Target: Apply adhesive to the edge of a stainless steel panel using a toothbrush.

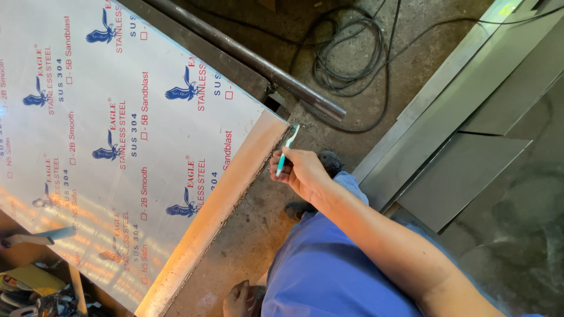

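I see a small toothbrush with a teal and white plastic handle point(286, 149) in my right hand point(299, 170). The fingers are closed around the lower part of the handle, so the grip is tight on it. The brush head is up and touches the far corner of the bare metal edge strip point(226, 196) of a large stainless steel sheet covered with white protective film with blue and red print point(106, 117). The bristles are too small for me to make out clearly.

My left hand point(239, 299) is low in the picture, near the bottom border, just beside the lower part of the same edge. It is partly cut off and partly hidden behind my blue clothing point(323, 270), so I cannot tell if it is holding something or is open.

Beyond the brush there is a dark round steel pipe point(252, 58) lying diagonally on the concrete floor point(258, 223), and a coil of black cable point(346, 53) behind it. At right, flat grey metal sheets point(470, 135) lean or lie, cut off by the frame. A dark shoe point(332, 161) is half hidden behind my right hand.
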